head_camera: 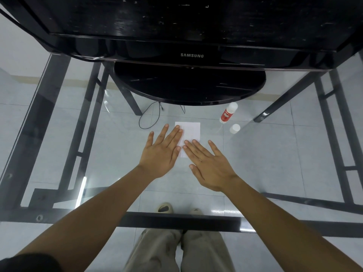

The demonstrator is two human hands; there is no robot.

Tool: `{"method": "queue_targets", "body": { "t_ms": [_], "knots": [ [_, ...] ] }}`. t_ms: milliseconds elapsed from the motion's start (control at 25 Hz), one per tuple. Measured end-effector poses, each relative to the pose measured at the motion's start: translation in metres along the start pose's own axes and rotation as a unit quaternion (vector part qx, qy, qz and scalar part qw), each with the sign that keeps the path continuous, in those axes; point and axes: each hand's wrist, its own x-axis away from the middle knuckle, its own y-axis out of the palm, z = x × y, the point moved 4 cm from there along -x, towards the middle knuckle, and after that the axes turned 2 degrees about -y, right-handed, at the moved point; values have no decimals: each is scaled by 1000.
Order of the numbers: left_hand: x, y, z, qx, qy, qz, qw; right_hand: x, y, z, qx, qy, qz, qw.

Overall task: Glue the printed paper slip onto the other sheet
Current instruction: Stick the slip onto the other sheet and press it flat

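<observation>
Your left hand [161, 152] lies flat and spread, palm down, on the glass tabletop [265, 154], with its index and middle fingertips over the left edge of the white paper [191, 132]. Your right hand [211, 165] is likewise flat with fingers fanned, its fingertips resting on the paper's lower part, just beside your left index finger. Neither hand pinches anything. The paper sits in the middle of the table in front of the Samsung monitor [192, 50]; you cannot tell from here whether it is one sheet or the slip lying on the other sheet, as print and edges are too faint. The glue bottle [227, 113], white with a red label, stands uncapped to the right of the paper, and its white cap [235, 128] stands just beside it, nearer you.
</observation>
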Motion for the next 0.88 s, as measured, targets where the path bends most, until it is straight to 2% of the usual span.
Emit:
{"method": "queue_targets", "body": {
  "t_ms": [320, 480, 760, 880],
  "knots": [
    [0, -1, 1, 7, -6, -11, 1000, 0, -7, 22, -6, 32, -1, 999],
    [1, -2, 1, 3, -3, -5, 1000, -13, -6, 11, -19, -1, -4, 1000],
    [1, -2, 1, -11, -4, -5, 1000, -15, -7, 29, -12, 59, 5, 998],
    [1, -4, 1, -9, -5, 0, 1000, -23, -9, 21, -28, 55, 13, 998]
  ]
}}
